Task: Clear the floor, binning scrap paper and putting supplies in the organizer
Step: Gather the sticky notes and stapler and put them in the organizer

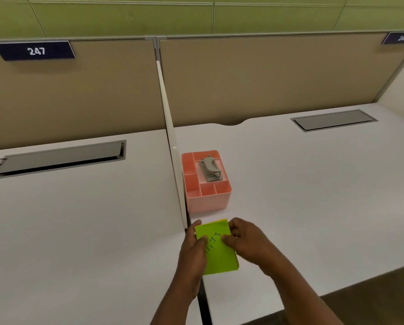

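Just above the near tabletop (pixel 313 207), left hand (pixel 192 254) and right hand (pixel 248 245) both had a closed grip on the green sticky-note pad (pixel 217 252), light, limp-edged, best pinched at its sides, while beyond stood the pink organizer (pixel 208 200) holding a grey stapler (pixel 210 168).

The head view looks forward and steeply down, close over the white desk (pixel 290 184) and partition (pixel 173 137)
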The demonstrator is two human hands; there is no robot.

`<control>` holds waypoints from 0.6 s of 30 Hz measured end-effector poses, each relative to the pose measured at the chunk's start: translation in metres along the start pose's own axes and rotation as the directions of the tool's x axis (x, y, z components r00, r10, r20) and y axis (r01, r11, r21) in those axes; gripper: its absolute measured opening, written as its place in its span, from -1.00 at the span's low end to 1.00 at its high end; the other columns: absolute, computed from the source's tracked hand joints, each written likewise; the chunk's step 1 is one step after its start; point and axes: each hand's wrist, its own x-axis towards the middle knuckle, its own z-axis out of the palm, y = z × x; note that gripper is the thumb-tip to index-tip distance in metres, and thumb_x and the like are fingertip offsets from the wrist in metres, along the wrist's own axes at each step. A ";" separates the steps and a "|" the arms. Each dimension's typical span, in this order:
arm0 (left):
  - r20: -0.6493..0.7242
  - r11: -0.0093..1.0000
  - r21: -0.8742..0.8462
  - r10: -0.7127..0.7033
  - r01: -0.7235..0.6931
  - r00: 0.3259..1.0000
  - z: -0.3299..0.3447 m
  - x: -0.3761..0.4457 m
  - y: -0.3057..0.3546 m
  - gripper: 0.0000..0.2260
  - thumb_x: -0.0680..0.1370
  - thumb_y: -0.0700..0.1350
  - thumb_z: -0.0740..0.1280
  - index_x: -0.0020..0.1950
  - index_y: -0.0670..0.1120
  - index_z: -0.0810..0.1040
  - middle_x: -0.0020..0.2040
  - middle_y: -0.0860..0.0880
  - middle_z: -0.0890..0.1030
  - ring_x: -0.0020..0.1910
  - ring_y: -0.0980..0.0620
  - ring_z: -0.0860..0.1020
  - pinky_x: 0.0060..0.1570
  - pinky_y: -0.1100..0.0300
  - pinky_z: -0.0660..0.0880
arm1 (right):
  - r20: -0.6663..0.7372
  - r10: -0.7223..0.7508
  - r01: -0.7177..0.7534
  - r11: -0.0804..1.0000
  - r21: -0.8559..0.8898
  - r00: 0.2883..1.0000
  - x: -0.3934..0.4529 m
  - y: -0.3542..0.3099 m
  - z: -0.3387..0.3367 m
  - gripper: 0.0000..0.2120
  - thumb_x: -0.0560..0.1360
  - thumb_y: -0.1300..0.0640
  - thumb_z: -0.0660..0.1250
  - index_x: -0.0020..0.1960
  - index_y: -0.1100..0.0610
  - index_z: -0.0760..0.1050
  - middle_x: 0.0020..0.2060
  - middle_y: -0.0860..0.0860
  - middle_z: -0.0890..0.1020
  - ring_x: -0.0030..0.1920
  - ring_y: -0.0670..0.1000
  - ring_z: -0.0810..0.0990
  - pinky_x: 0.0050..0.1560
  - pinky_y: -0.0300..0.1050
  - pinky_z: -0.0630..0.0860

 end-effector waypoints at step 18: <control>0.224 0.177 0.935 0.376 -0.306 0.899 0.027 0.089 -0.003 -0.40 0.62 0.13 0.10 0.58 -0.08 0.00 0.60 -0.09 -0.17 0.57 -0.10 -0.15 0.55 -0.01 -0.02 | -0.479 -0.513 0.323 0.845 -0.426 0.712 0.131 -0.074 -0.021 -0.75 0.51 0.24 0.28 0.18 0.11 0.48 -0.01 0.12 0.60 -0.11 0.10 0.55 -0.15 -0.07 0.47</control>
